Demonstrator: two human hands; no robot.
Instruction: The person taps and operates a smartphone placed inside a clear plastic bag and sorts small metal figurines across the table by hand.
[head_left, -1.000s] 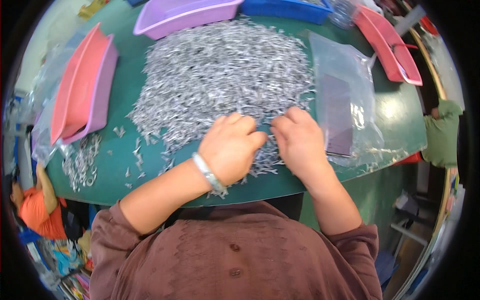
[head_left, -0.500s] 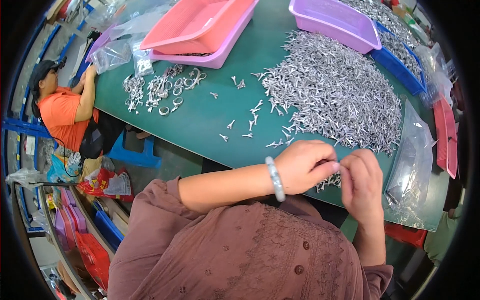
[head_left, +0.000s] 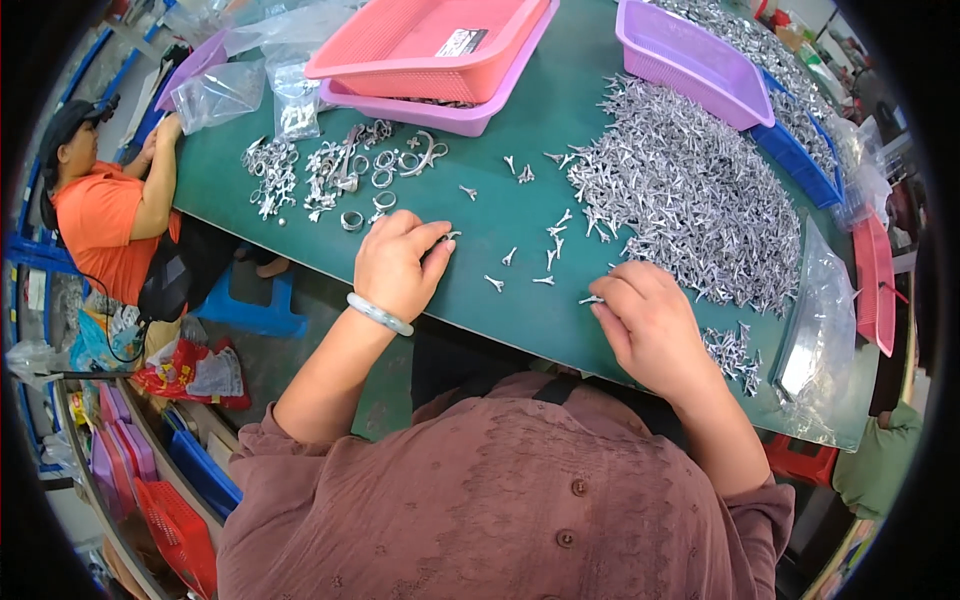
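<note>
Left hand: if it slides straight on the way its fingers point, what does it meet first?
The left hand points up and right across the green table. Just past its fingertips lies a small silver metal piece, probably the first contact; beyond it, the scattered loose pieces.

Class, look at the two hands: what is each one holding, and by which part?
The right hand pinches a small silver metal piece by one end between its fingertips. The left hand touches another small piece; its grip cannot be told.
</note>
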